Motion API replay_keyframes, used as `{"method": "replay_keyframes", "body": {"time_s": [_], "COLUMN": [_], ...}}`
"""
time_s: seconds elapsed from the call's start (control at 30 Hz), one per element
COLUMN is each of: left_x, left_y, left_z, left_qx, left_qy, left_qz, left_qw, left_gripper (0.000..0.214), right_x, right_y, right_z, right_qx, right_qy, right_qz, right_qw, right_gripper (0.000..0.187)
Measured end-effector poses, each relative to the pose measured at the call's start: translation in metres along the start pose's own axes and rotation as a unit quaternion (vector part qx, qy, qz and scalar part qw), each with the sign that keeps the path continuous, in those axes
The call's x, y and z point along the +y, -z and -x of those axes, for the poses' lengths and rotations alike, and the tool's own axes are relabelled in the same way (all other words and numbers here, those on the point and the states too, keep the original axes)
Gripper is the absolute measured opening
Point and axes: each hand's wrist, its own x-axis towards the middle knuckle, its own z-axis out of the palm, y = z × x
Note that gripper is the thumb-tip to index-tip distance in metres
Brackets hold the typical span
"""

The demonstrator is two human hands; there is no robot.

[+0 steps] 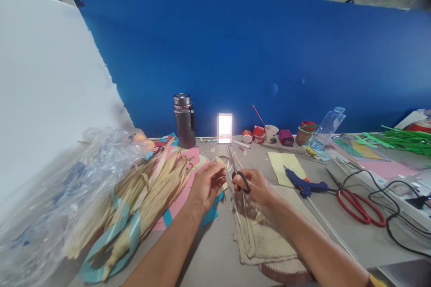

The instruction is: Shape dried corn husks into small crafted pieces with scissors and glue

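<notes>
My right hand [254,184] grips a small pair of scissors [231,157] by its black handles, blades pointing away from me. Close beside it, my left hand [209,184] pinches a small pale piece of corn husk [220,162] between thumb and fingers. The blades are near that piece; whether they touch it I cannot tell. A round clear ring-shaped thing, perhaps a tape roll, lies just behind the fingers. To the left rests a bundle of dried corn husks [168,175] with a light blue ribbon [134,228] around it, partly over pink paper [178,193].
Under my right forearm lies a folded beige cloth [279,242]. Rightward are a blue glue gun [305,184], red-handled scissors [362,210] and black cables. A thermos [184,125], a glowing screen [225,128], paint pots and a tilted plastic bottle [326,130] line the back. Crumpled plastic [67,188] is left.
</notes>
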Motion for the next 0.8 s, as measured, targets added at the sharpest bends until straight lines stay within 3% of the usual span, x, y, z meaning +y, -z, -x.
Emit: {"method": "replay_keyframes", "body": {"time_s": [0.23,0.4,0.53,0.8], "left_x": [-0.002,-0.001,-0.002,-0.004], "left_y": [0.001,-0.001,-0.004,-0.001], "left_z": [-0.001,0.003,0.006,0.0], "left_qx": [-0.027,-0.032,-0.042,-0.045], "left_qy": [0.015,0.013,0.01,0.021], "left_qz": [0.001,-0.011,-0.003,0.012], "left_qw": [1.0,0.999,0.999,0.999], "left_gripper": [0.022,0.02,0.019,0.015], "right_x": [0.006,0.003,0.006,0.001], "right_y": [0.018,0.017,0.013,0.011], "right_z": [-0.012,-0.007,-0.003,-0.002], "right_qx": [0.133,0.05,-0.002,-0.031], "right_qy": [-0.054,-0.021,0.004,0.001], "right_qz": [0.094,0.028,0.032,0.032], "right_qw": [0.985,0.998,0.999,0.999], "right_gripper": [0.05,0.05,0.049,0.052]}}
